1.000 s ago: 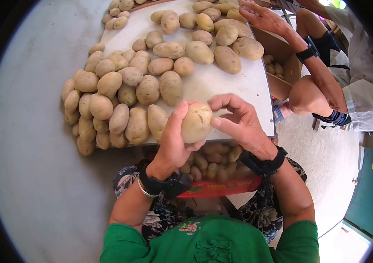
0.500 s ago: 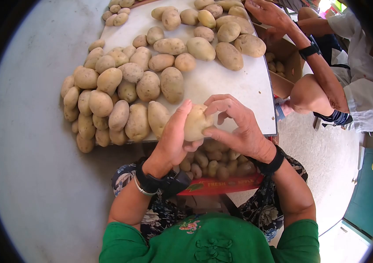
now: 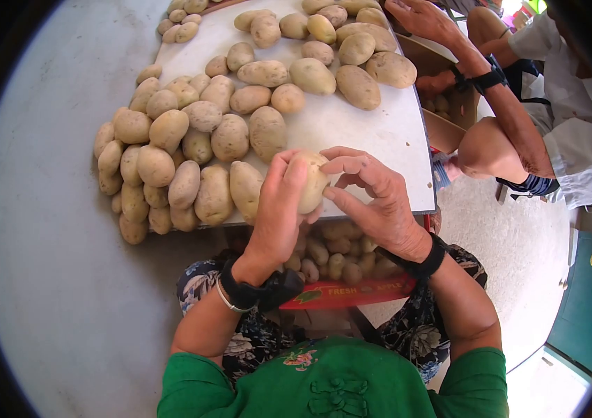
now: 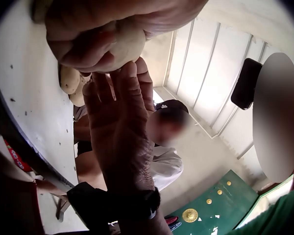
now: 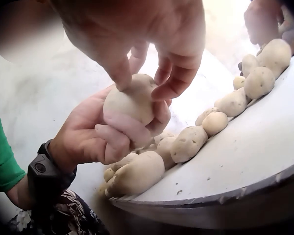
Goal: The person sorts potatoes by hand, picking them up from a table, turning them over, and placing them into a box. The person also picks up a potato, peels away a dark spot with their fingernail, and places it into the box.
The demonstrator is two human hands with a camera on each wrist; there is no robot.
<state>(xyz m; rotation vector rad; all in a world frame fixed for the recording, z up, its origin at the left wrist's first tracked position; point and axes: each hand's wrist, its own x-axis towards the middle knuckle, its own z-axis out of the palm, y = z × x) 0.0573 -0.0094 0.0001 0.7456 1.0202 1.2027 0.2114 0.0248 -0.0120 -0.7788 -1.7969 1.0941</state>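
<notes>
A pale potato (image 3: 313, 182) is held up over the near edge of the white board (image 3: 386, 139). My left hand (image 3: 276, 219) grips it from the left, its fingers curled round the underside in the right wrist view. From the other side my right hand (image 3: 383, 205) has its thumb and bent fingertips on the potato's upper end, pinching it. A long potato (image 3: 246, 189) lies just left of my left hand. To the left, a pile of potatoes (image 3: 153, 166) lines the board's edge.
More potatoes (image 3: 313, 76) lie along the far part of the board. Below its near edge stands a red box (image 3: 338, 296) full of potatoes. At right sits another person (image 3: 574, 132), one hand reaching into a cardboard box (image 3: 456, 104).
The potato has turned and tilted in my left hand. My right thumb and fingertips have come in from the right onto its end. The other person's lower hand has moved into the cardboard box.
</notes>
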